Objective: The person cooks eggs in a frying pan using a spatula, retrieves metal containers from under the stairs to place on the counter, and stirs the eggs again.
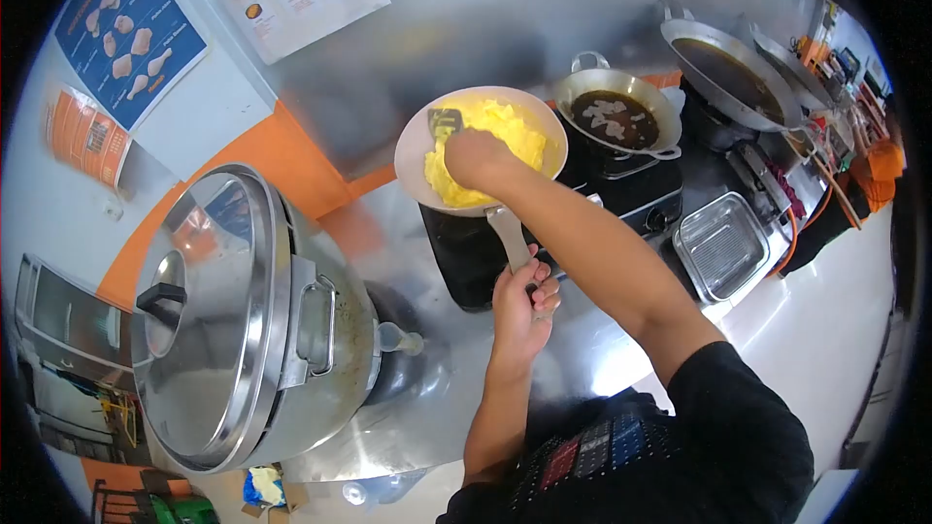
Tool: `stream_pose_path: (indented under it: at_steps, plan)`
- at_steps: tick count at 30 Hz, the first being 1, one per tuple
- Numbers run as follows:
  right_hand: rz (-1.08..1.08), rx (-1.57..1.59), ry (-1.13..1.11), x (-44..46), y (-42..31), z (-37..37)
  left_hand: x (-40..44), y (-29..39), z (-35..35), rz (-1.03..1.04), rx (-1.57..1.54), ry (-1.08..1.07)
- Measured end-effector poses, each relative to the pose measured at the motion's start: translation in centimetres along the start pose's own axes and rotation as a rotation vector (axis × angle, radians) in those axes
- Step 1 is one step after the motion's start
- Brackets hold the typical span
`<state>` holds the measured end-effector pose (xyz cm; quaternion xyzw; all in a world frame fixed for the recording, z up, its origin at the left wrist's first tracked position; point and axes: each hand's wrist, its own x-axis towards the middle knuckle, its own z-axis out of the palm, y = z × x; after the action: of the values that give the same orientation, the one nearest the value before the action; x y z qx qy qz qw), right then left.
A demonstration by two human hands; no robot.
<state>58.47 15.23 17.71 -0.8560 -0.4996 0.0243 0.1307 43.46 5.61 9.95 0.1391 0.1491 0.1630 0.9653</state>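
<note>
My left hand (pixel 525 301) is wrapped round the handle of a light-coloured frying pan (pixel 412 150) on the black stove (pixel 451 262). Yellow scrambled egg (pixel 510 131) fills much of the pan. Over the egg, my right hand (pixel 476 163) is closed on a dark slotted spatula (pixel 446 122), whose head rests at the pan's left side. The spatula's handle is mostly hidden inside my fist.
A big lidded steel pot (pixel 330 408) stands on the left of the steel counter. Right of the pan, a wok (pixel 662 114) holds dark oil with pieces in it. Beyond are a larger oil wok (pixel 782 107) and a rectangular metal tray (pixel 723 247).
</note>
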Motion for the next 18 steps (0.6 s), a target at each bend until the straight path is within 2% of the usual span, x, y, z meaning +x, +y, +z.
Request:
stream_pose_path:
  at_steps: [1,3,8,10,12,15,17,18]
  plan:
    - [-0.006,-0.035,-0.023,1.0,0.2,-0.3,0.3,-0.1,-0.6,0.001,0.001,-0.020]
    - [0.106,0.069,0.149,3.5,1.3,0.4,0.5,-0.4,-0.9,0.004,-0.003,-0.026]
    - [-0.067,-0.149,-0.083,3.2,2.0,-6.6,-0.1,0.3,-0.3,-0.007,-0.037,0.009]
    - [-0.063,-0.187,-0.263,2.8,1.8,-10.1,-0.2,0.3,-0.3,0.008,-0.043,0.012]
    - [-0.034,-0.213,-0.196,2.2,2.8,-11.9,-0.1,0.1,-0.3,0.009,-0.059,-0.001]
    - [-0.114,-0.440,-0.155,-1.5,1.7,-16.1,0.0,0.2,-0.5,0.003,-0.077,-0.011]
    - [-0.271,-0.509,-0.097,-3.9,2.2,-17.3,-0.2,0.2,-0.2,0.011,-0.072,0.005]
    - [-0.254,-0.546,-0.068,-5.5,2.0,-17.5,-0.2,0.3,-0.3,0.008,-0.074,-0.001]
